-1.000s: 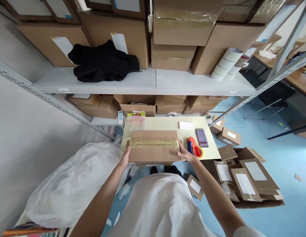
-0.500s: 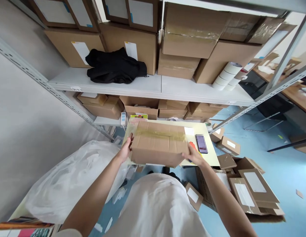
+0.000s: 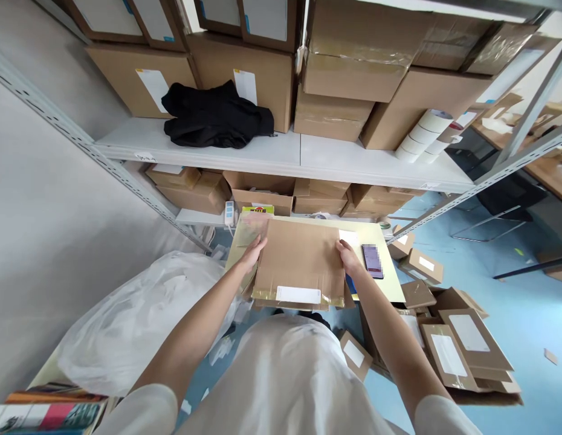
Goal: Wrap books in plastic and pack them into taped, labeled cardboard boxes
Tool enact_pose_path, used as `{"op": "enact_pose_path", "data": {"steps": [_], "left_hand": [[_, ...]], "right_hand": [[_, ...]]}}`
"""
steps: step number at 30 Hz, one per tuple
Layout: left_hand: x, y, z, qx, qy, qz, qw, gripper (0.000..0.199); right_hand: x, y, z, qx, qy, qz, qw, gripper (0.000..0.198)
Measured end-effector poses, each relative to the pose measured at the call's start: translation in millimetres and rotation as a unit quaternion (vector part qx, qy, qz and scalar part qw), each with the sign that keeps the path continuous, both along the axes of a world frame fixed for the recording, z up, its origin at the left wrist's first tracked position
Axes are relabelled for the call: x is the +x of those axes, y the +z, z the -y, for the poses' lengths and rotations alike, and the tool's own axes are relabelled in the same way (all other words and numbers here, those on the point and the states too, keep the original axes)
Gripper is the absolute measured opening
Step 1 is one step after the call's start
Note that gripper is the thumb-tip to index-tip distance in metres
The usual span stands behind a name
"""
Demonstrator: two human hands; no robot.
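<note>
A cardboard box (image 3: 301,254) is held between my two hands over the small cream table. One broad brown face is up, with a white label (image 3: 298,295) and tape along its near edge. Flaps stick out below that edge. My left hand (image 3: 252,252) is closed on the box's left side, my right hand (image 3: 348,255) on its right side near the far corner. A phone (image 3: 372,261) lies on the table to the right. Something blue by my right forearm is partly hidden.
A metal shelf (image 3: 208,156) with boxes, a black garment (image 3: 215,115) and tape rolls (image 3: 425,136) stands ahead. A large white plastic bag (image 3: 145,323) bulges at left. Flattened cartons (image 3: 466,344) are piled on the floor at right.
The box has been turned toward me: its taped seam no longer faces up, and a broad face with the white label now shows. Both hands have shifted their hold along its sides.
</note>
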State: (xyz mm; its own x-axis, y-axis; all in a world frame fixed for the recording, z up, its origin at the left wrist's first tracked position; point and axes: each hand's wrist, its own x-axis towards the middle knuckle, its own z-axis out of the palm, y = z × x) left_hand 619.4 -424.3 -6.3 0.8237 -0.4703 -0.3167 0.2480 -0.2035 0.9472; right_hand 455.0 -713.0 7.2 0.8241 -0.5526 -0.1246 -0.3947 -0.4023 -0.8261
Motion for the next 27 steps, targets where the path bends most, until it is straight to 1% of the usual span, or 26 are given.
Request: {"op": "enact_pose_path", "data": {"steps": [3, 5, 6, 7, 9, 11, 12, 13, 14, 15, 17, 19, 21, 24, 25, 27], "left_hand": [[-6, -9.8, -5, -0.028, -0.024, -0.017, 0.999, 0.093], [-15, -14.2, -17, -0.048, -0.040, -0.015, 0.998, 0.104], [-20, -15.9, -27, -0.045, -0.051, -0.009, 0.998, 0.109], [-27, -17.3, -38, -0.035, -0.062, 0.000, 0.997, 0.113], [-41, -20.1, -64, 0.016, -0.111, 0.019, 0.994, 0.122], [-57, -23.6, -88, 0.067, -0.160, 0.055, 0.983, 0.125], [-65, -25.8, -97, 0.091, -0.168, 0.072, 0.979, 0.124], [-72, -28.1, -103, 0.105, -0.161, 0.082, 0.978, 0.118], [-78, -30.5, -107, 0.110, -0.148, 0.088, 0.979, 0.109], [-83, -32.7, -108, 0.107, -0.129, 0.092, 0.982, 0.096], [-87, -35.0, -104, 0.094, -0.091, 0.106, 0.986, 0.072], [-81, -31.7, -96, 0.091, -0.051, 0.145, 0.984, 0.054], [-67, -20.8, -87, 0.092, 0.004, 0.191, 0.977, 0.043], [-32, 8.1, -74, 0.066, 0.083, 0.226, 0.968, 0.040], [-19, 18.9, -69, 0.061, 0.100, 0.230, 0.966, 0.041], [7, 38.0, -56, 0.080, 0.112, 0.234, 0.962, 0.041]], "right_hand": [[-11, -11, -3, 0.034, -0.017, -0.016, 0.999, 0.065], [-24, -15, -6, 0.064, -0.024, -0.021, 0.997, 0.071], [-33, -16, -7, 0.076, -0.027, -0.022, 0.996, 0.074], [-44, -17, -8, 0.086, -0.029, -0.021, 0.996, 0.078], [-70, -20, -12, 0.090, -0.023, -0.020, 0.995, 0.088], [-99, -27, -18, 0.071, -0.008, -0.026, 0.997, 0.100], [-113, -32, -22, 0.050, -0.001, -0.037, 0.998, 0.106], [-126, -37, -28, 0.029, 0.007, -0.048, 0.998, 0.110], [-135, -42, -33, 0.014, 0.016, -0.058, 0.998, 0.110], [-142, -46, -39, 0.000, 0.023, -0.065, 0.998, 0.104], [-146, -48, -48, -0.032, 0.026, -0.066, 0.997, 0.083], [-139, -39, -50, -0.085, 0.011, -0.053, 0.995, 0.064], [-126, -16, -42, -0.143, -0.013, -0.036, 0.989, 0.054], [-103, 31, -18, -0.195, -0.060, -0.009, 0.979, 0.047], [-95, 47, -9, -0.208, -0.077, 0.007, 0.975, 0.045], [-79, 70, 8, -0.232, -0.092, 0.026, 0.968, 0.043]]}}
